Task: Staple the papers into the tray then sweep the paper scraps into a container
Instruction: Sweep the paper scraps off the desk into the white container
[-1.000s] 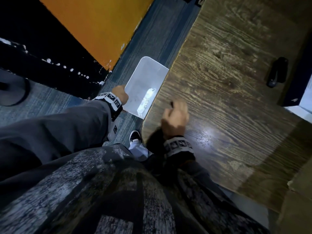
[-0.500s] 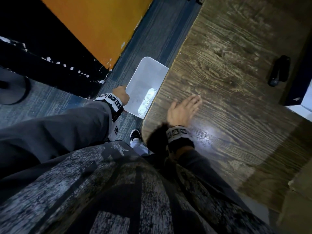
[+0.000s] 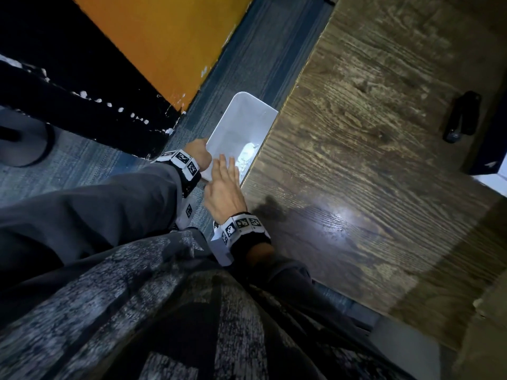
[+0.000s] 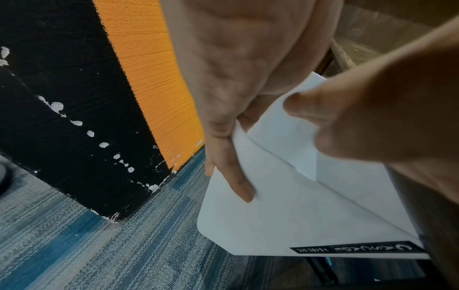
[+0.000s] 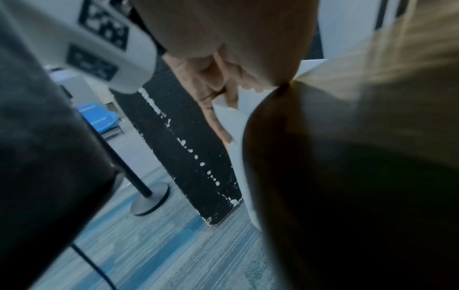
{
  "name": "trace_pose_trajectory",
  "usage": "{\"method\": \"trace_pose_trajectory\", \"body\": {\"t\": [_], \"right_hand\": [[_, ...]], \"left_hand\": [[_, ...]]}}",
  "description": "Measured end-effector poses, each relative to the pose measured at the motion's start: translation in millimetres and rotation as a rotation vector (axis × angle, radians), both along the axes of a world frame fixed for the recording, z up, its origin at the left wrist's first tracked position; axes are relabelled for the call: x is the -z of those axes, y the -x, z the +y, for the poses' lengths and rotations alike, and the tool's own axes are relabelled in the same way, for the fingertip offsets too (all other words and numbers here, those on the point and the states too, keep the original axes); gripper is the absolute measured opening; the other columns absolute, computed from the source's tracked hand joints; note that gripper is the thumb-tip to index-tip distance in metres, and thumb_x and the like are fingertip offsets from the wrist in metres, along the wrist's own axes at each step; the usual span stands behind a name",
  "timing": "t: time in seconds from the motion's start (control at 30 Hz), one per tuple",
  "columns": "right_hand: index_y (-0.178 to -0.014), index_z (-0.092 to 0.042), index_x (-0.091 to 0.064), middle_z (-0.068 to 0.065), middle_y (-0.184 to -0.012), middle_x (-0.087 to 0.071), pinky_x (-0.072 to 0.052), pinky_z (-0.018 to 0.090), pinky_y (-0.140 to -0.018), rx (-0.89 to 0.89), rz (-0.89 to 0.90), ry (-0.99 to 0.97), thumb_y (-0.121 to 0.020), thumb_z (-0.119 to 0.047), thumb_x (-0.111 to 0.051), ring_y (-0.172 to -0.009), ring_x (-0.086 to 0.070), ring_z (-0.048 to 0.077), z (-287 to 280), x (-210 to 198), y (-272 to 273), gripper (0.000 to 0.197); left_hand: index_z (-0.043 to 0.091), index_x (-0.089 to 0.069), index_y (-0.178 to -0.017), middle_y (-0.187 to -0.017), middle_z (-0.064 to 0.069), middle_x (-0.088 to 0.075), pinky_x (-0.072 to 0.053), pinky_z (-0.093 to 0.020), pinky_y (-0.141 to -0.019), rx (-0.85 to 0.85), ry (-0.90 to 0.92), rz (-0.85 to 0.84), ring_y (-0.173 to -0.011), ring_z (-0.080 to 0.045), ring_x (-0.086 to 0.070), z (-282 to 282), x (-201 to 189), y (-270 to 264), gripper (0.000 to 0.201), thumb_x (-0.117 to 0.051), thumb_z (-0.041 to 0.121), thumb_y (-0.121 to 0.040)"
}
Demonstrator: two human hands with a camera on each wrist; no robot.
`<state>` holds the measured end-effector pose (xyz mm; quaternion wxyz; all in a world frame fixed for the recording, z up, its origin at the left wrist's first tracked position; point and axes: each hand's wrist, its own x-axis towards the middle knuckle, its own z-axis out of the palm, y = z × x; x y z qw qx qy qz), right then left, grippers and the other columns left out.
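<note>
A white plastic container point(image 3: 241, 119) hangs just below the wooden table's left edge point(image 3: 263, 149). My left hand point(image 3: 199, 154) grips its near corner, with fingers point(image 4: 238, 176) on the outer wall point(image 4: 273, 215) and the thumb over the rim. White paper scraps point(image 3: 248, 152) lie inside, close to the table edge. My right hand point(image 3: 226, 171) is off the table, fingers straight, over the container's near end. The black stapler point(image 3: 462, 116) lies on the table at the far right. The right wrist view is blurred and shows my left hand's fingers point(image 5: 218, 117) on the container.
An orange and black wall panel point(image 3: 153, 50) stands to the left above blue-grey carpet point(image 3: 247, 64). A round stand base point(image 3: 24, 144) sits at the far left. A dark box or tray point(image 3: 491, 149) lies at the table's right edge.
My right hand uncurled, then slid left off the table top to the container's near end. The left hand kept hold of the container, which stayed by the table edge.
</note>
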<state>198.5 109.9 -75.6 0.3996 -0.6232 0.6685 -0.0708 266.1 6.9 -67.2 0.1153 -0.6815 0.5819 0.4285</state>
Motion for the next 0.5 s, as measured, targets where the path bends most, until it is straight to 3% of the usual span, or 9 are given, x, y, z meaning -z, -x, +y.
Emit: {"method": "trace_pose_trajectory", "body": {"t": [0.1,0.17,0.2,0.27,0.3,0.4,0.5], "right_hand": [[-0.145,0.000,-0.028,0.015,-0.157,-0.022,-0.007,0.036,-0.122,0.098,-0.087,0.121,-0.090,-0.005,-0.039,-0.148,-0.006,0.027,3.9,-15.6,20.1,0.056],[-0.129,0.005,-0.052,0.022,-0.138,-0.051,-0.034,0.036,-0.114,0.216,-0.065,0.364,-0.084,-0.002,-0.037,-0.135,-0.041,0.034,11.4,-23.6,46.7,0.049],[-0.117,0.006,-0.061,0.023,-0.121,-0.063,-0.044,0.035,-0.102,0.299,-0.020,0.448,-0.080,-0.004,-0.037,-0.118,-0.057,0.038,16.9,-22.8,67.3,0.046],[-0.103,0.004,-0.068,0.023,-0.096,-0.068,-0.042,0.032,-0.087,0.522,0.060,0.482,-0.078,-0.006,-0.041,-0.092,-0.064,0.039,28.6,-20.1,121.3,0.038],[-0.101,0.004,-0.068,0.024,-0.092,-0.067,-0.039,0.030,-0.084,0.627,0.123,0.454,-0.078,-0.008,-0.043,-0.089,-0.062,0.040,35.3,-17.1,151.4,0.036],[-0.107,0.003,-0.063,0.027,-0.110,-0.060,-0.034,0.035,-0.093,0.820,0.354,0.327,-0.079,-0.021,-0.038,-0.106,-0.053,0.043,57.9,-11.5,230.7,0.045],[-0.139,-0.005,-0.040,0.017,-0.152,-0.030,-0.026,0.045,-0.111,0.956,0.532,0.127,-0.093,-0.027,-0.037,-0.141,-0.025,0.035,68.5,-12.1,279.9,0.052]], "left_hand": [[0.013,-0.054,-0.131,-0.127,-0.020,-0.061,-0.049,-0.037,-0.091,-0.030,-0.012,0.015,-0.116,-0.035,-0.059,-1.9,-1.0,-2.8,0.051,-0.038,-0.005,-0.087],[0.015,-0.051,-0.135,-0.129,-0.018,-0.060,-0.049,-0.036,-0.088,-0.025,-0.027,0.025,-0.116,-0.035,-0.058,-4.3,0.4,-4.1,0.056,-0.035,-0.008,-0.086],[0.014,-0.050,-0.135,-0.129,-0.018,-0.060,-0.049,-0.036,-0.086,-0.014,-0.032,0.027,-0.115,-0.035,-0.058,-5.3,1.2,-4.2,0.056,-0.035,-0.008,-0.086],[0.011,-0.049,-0.135,-0.130,-0.019,-0.059,-0.050,-0.038,-0.085,0.007,-0.034,0.012,-0.114,-0.036,-0.059,-7.0,2.6,-3.4,0.053,-0.035,-0.007,-0.088],[0.010,-0.049,-0.135,-0.130,-0.019,-0.058,-0.050,-0.039,-0.087,0.012,-0.035,0.003,-0.114,-0.036,-0.058,-7.4,3.3,-2.9,0.052,-0.035,-0.007,-0.088],[0.006,-0.051,-0.132,-0.131,-0.020,-0.058,-0.047,-0.039,-0.091,0.039,-0.030,-0.023,-0.116,-0.035,-0.057,-8.0,5.4,-1.9,0.047,-0.036,-0.004,-0.089],[0.009,-0.051,-0.133,-0.133,-0.018,-0.057,-0.047,-0.039,-0.096,0.042,-0.033,-0.033,-0.118,-0.035,-0.056,-7.5,6.1,-0.3,0.048,-0.037,-0.002,-0.088]]}}
